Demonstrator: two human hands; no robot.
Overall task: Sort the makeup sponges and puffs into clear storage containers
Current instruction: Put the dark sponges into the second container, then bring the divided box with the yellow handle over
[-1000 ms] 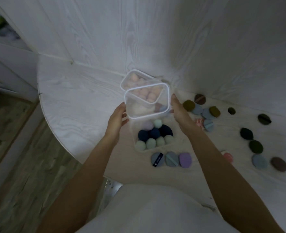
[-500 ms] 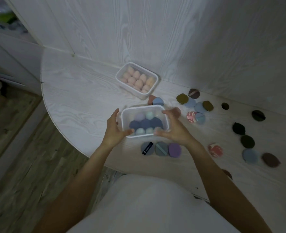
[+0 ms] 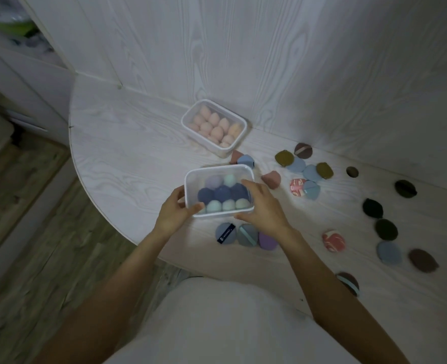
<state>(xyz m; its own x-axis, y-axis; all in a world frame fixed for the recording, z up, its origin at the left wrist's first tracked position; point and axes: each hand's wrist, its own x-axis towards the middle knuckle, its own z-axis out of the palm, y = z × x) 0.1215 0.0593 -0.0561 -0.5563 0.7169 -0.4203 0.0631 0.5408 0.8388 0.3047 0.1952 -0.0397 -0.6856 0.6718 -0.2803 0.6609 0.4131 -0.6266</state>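
- My left hand (image 3: pixel 173 215) grips the near-left corner of the box (image 3: pixel 218 190), thumb curled over the rim.
- My right hand (image 3: pixel 263 207) lies over its right side, fingers fairly straight, thumb under the near edge; how firmly it holds, I cannot tell.
- The box sits on the table (image 3: pixel 127 153), blue, mint and lilac sponges (image 3: pixel 222 193) inside; I see no lid on it.
- The pink box (image 3: pixel 214 127) stands behind, by the wall.
- Step in hand, I judge: settling this box in place.
- Next calls for letting go and picking up the puffs (image 3: pixel 246 235) just before it; others (image 3: pixel 386 229) lie scattered right.
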